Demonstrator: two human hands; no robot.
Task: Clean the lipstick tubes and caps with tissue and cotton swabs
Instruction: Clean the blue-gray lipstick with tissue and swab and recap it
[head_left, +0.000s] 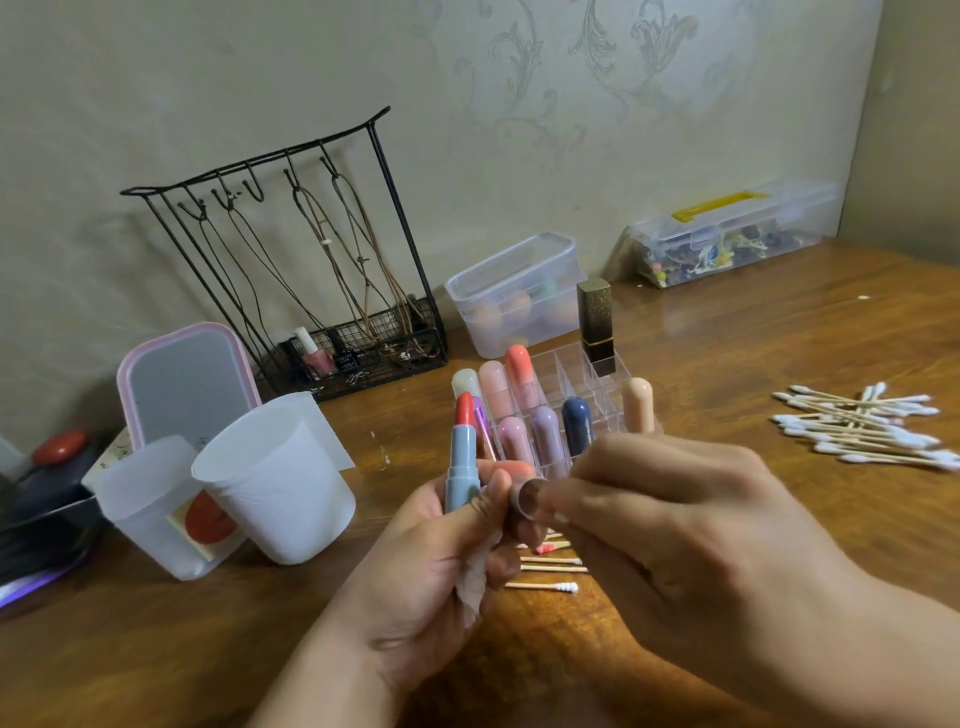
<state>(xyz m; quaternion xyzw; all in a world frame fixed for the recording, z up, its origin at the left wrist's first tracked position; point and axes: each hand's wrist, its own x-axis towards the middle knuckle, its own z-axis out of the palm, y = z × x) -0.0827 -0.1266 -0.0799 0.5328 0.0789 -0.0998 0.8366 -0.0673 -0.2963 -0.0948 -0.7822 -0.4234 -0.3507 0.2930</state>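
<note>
My left hand (441, 551) grips an open lipstick (464, 457) upright, blue-grey tube, red bullet exposed, thumb curled over the base; the same hand also holds a cap (524, 496) between thumb and fingers, open mouth facing me, and a crumpled tissue (475, 582) tucked in the palm. My right hand (675, 525) is at 3 o'clock of the cap, fingertips pinched together right at its rim; whatever they pinch is too small to make out. Used swabs (550, 566) lie on the table (779, 338) under my hands at 6 o'clock of the cap, some tips stained red. Clean swab pile (862, 428) sits well apart at 2–3 o'clock. Clear organizer (566, 374) at 12 o'clock of my hands holds pastel lipsticks (519, 395) standing in its cells, plus a black-and-gold lipstick (596, 325) at its back right. Two white cups (270, 478) stand at 9 o'clock, touching each other, a pink-framed mirror (187, 384) behind them. Wire rack (311, 270) with hanging cords at 11 o'clock, nail polish bottles in its base. Clear tub (517, 291) at 12 o'clock behind the organizer, lidded box (727, 239) with yellow handle at 1 o'clock against the wall.
</note>
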